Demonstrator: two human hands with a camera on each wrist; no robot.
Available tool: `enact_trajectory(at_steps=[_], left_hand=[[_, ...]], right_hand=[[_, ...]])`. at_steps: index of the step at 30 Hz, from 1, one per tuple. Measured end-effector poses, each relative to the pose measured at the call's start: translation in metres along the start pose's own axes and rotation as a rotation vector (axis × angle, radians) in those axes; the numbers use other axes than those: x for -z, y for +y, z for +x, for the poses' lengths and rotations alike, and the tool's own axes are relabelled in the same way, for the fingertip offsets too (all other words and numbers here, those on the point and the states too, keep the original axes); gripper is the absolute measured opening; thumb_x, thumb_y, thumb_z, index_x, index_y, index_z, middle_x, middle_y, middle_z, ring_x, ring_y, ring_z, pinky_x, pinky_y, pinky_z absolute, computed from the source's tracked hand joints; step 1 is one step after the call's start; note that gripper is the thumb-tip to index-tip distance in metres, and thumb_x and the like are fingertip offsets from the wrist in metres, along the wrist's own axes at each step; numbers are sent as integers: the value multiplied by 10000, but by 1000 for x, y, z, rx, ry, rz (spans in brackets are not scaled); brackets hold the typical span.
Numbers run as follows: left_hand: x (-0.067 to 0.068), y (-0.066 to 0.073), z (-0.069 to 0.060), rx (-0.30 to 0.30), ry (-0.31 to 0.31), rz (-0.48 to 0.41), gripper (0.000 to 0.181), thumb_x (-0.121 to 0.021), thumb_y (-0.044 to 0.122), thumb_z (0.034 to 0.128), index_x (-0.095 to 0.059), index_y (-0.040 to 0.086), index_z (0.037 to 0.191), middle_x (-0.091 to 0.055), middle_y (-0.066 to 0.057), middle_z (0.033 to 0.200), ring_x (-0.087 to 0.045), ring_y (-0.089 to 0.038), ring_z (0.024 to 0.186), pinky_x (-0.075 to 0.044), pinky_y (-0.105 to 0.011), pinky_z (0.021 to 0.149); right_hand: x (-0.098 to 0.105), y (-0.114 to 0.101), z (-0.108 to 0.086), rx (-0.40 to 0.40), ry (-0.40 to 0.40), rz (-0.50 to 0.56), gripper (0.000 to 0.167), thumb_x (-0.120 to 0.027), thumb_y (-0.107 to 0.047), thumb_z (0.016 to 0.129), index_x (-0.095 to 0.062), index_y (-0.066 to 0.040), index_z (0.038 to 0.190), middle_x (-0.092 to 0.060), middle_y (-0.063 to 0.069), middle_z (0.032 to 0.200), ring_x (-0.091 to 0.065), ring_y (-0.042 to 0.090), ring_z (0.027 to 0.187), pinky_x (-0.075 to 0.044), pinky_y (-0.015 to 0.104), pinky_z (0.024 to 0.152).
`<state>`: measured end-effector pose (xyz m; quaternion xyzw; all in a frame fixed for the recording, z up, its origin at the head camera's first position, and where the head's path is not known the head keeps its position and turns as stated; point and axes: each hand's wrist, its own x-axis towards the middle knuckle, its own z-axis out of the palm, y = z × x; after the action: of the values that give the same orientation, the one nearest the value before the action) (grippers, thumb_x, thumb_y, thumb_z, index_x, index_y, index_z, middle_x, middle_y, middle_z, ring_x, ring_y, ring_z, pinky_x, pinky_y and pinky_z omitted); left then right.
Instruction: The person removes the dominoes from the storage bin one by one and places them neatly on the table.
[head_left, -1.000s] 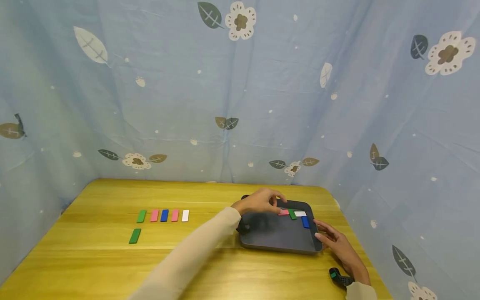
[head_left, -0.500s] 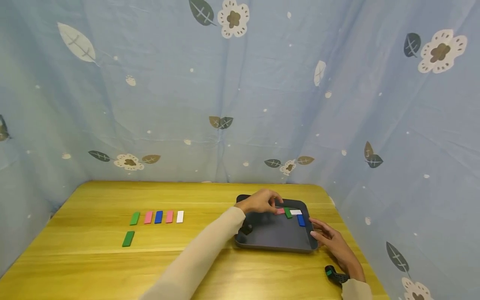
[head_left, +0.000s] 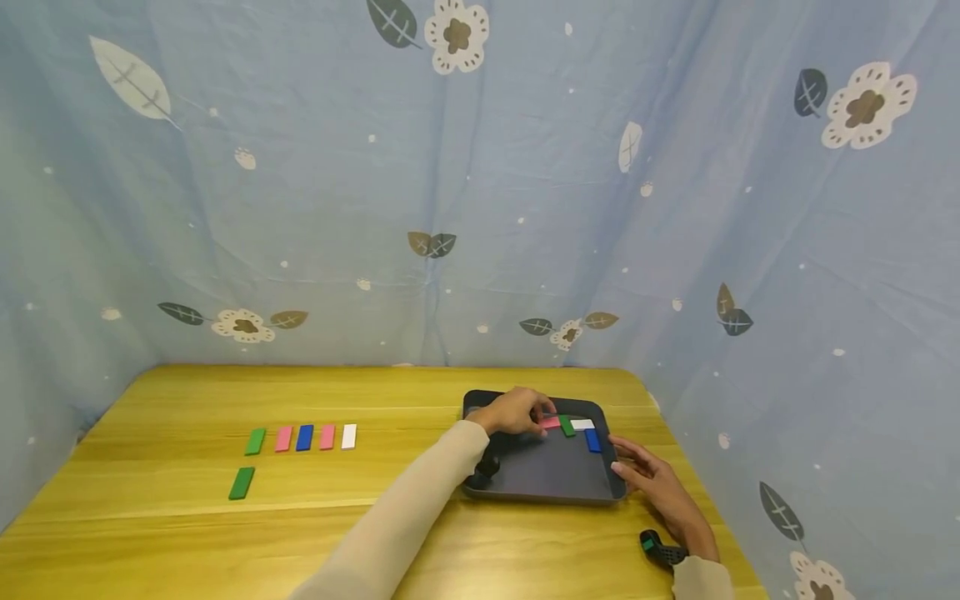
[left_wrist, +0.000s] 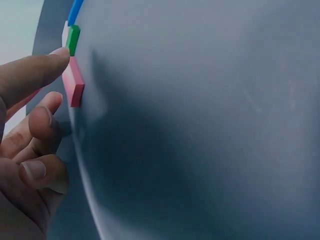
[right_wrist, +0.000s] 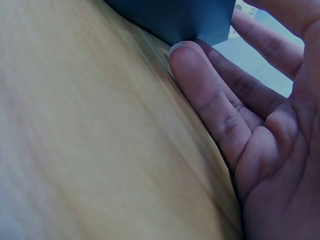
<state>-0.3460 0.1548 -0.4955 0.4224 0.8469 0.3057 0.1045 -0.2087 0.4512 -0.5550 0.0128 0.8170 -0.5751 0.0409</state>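
Note:
A dark grey tray (head_left: 543,475) stands at the table's right side. Along its far wall lie a pink tile (head_left: 551,422), a green tile (head_left: 567,426) and a white tile (head_left: 582,425); a blue tile (head_left: 592,440) sits by the right wall. My left hand (head_left: 513,410) reaches over the far left part. In the left wrist view its extended index finger touches, or nearly touches, the pink tile (left_wrist: 74,82) near the green one, the thumb standing apart. My right hand (head_left: 660,483) rests against the tray's right side with fingers fairly straight.
On the table's left lies a row of tiles: green (head_left: 255,442), pink (head_left: 283,439), blue (head_left: 303,437), pink (head_left: 327,437) and white (head_left: 349,436). A darker green tile (head_left: 242,483) lies nearer. A patterned curtain (head_left: 330,208) hangs behind the table.
The head view has turned slightly right. My left index finger has come down a little toward the pink tile. The tiles and my right hand keep their places at the tray.

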Motion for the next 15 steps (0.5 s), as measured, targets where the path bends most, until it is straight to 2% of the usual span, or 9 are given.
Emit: enact_trajectory(at_steps=[4,7,12,15], left_hand=[[-5,0,4,13,-2,55,435,-840,160,885,-706,100,1294,-730,-58,1094,-652,-159,1021,-515,-283,882],[-9,0,7,11,-3,59,422,-839,159,885,-713,104,1284,-726,-48,1103,-647,-153,1026,-514,-287,892],[-14,-2,8,2,-3,34,422,-829,115,887,-701,88,1288,-720,13,950,-636,-84,874,-506,-245,820],[-16,-1,7,16,-19,10,432,-817,96,895,-687,82,1307,-688,58,836,-610,-45,761,-495,-229,764]], right_hand=[[0,-1,0,9,7,11,556,-707,-310,995,-523,-256,1516,-514,141,1477,-579,316,1148,-562,389,758],[1,-2,-2,10,13,19,553,-710,-297,994,-528,-249,1513,-517,142,1477,-580,310,1158,-564,388,755],[1,-1,-2,12,20,13,551,-708,-297,995,-526,-250,1513,-519,138,1474,-583,313,1132,-564,385,748],[1,0,-1,11,19,8,557,-713,-309,991,-526,-255,1512,-523,139,1469,-585,316,1118,-564,383,748]])
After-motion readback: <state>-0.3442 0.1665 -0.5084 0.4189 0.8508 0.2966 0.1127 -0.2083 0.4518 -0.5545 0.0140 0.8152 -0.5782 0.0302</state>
